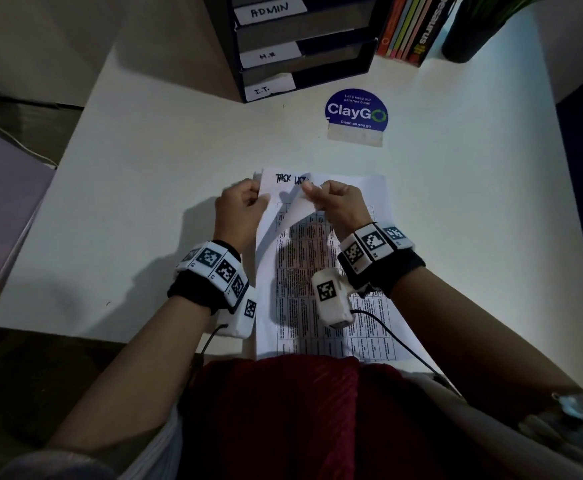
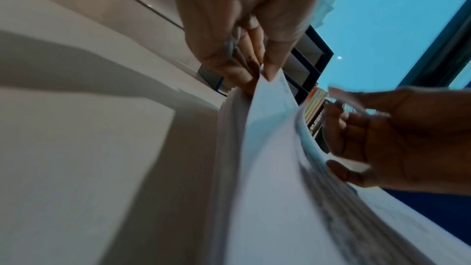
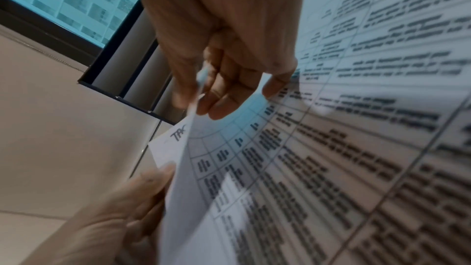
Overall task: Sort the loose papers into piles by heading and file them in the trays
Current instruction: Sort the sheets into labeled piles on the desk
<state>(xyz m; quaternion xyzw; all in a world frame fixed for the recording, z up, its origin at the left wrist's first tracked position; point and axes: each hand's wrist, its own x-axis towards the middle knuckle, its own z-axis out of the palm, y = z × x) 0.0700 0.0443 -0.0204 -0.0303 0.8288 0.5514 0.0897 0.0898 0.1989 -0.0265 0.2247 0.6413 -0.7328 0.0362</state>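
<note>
Both hands pinch papers [image 1: 321, 278] — top corner lifted.

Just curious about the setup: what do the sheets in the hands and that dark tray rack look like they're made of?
Sheets: thin matte white paper, printed with a table; the top one curls where the right hand lifts it. Tray rack: dark rigid frame with a slight sheen, probably plastic or coated metal; I cannot tell which.

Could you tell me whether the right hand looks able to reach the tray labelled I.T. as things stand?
Probably yes: the white desk lies bare between the right hand and the dark tray labelled I.T., but that hand is pinching the lifted corner of the white printed sheet.
</note>
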